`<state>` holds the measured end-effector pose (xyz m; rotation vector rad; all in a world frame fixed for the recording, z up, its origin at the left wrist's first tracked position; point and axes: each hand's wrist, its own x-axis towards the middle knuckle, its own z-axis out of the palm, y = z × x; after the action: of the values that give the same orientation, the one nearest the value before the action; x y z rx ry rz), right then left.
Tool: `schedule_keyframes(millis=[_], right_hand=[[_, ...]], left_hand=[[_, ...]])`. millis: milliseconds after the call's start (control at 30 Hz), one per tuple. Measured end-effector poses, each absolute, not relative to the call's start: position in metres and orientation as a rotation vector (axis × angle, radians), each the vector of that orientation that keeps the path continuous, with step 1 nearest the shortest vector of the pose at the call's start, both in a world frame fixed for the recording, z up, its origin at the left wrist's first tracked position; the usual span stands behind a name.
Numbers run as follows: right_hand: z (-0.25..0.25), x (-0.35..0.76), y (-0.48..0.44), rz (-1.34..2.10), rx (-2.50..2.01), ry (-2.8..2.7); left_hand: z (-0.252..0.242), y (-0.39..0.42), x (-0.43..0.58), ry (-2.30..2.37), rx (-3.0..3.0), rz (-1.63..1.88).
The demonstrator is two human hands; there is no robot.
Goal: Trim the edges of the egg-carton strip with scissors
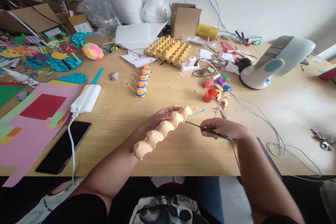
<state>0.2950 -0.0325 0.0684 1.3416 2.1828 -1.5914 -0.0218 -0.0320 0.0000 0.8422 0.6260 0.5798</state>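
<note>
My left hand point(156, 117) grips a strip of orange-painted egg-carton cups point(162, 129), which lies along my wrist and forearm above the wooden table point(118, 112). My right hand point(223, 128) pinches a thin dark paintbrush point(207, 131), whose tip touches the far end cup of the strip. A small red paint pot point(210, 95) stands just beyond my right hand, with coloured paint pots point(219, 82) behind it. A finished row of painted cups with stick legs point(142, 80) stands further back on the table.
A yellow egg tray point(168, 49) and a cardboard box point(184, 21) sit at the back. A white fan point(273, 63) is at the right, with cables and keys point(324, 141). At the left are a phone point(64, 147), a power bank point(86, 98), coloured paper point(39, 115) and paper crafts.
</note>
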Motion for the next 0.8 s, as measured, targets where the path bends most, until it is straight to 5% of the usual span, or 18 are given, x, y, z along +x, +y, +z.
schedule_keyframes(millis=[800], right_hand=[[0.102, 0.293, 0.003, -1.349, 1.101, 2.152]], left_hand=[[-0.011, -0.029, -0.01, 0.611, 0.878, 0.573]])
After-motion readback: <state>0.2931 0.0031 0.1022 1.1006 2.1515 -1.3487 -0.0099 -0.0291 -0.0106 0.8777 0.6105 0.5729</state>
